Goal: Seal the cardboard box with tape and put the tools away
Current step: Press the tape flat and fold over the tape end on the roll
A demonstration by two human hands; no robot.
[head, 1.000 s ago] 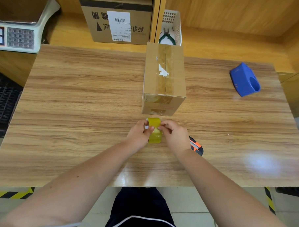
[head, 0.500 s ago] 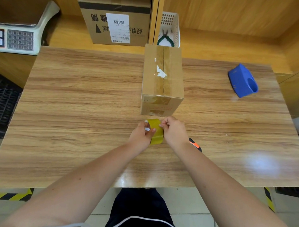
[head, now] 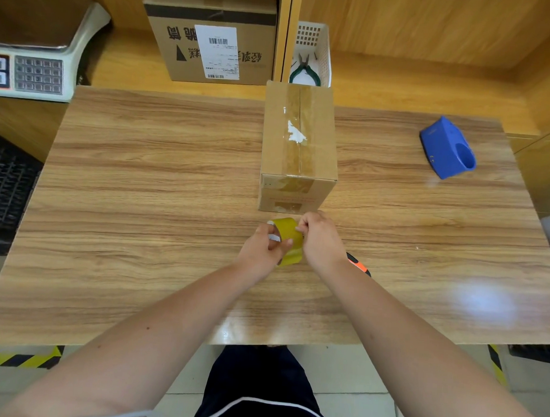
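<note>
Cardboard box [head: 299,146] sat mid-table, a bit toward the far edge, flaps closed with a brownish tape strip already along the top seam and down the near face; a torn white patch showed on top. Going left to right: a weighing scale [head: 38,53] stood off the far-left corner, a labelled carton [head: 211,44] behind the table [head: 142,186], then a white basket [head: 315,52] with green-handled pliers [head: 304,72] in it, probably where the tools belong.

Just in front of the box, your left hand [head: 261,250] was closed around the yellow tape roll [head: 289,243], steadying it upright. Your right hand [head: 321,238] pinched at the roll's top edge, fingertips curled in, likely picking for the loose end. Whether any tape had lifted, I couldn't tell. You held the roll close to the box, so a pulled strip would have little way to travel.

An orange-and-black utility knife [head: 358,265] lay under your right wrist, mostly hidden, within reach for cutting. A blue tape dispenser [head: 448,149] sat far right, well apart and untouched. Tools weren't put away yet.
</note>
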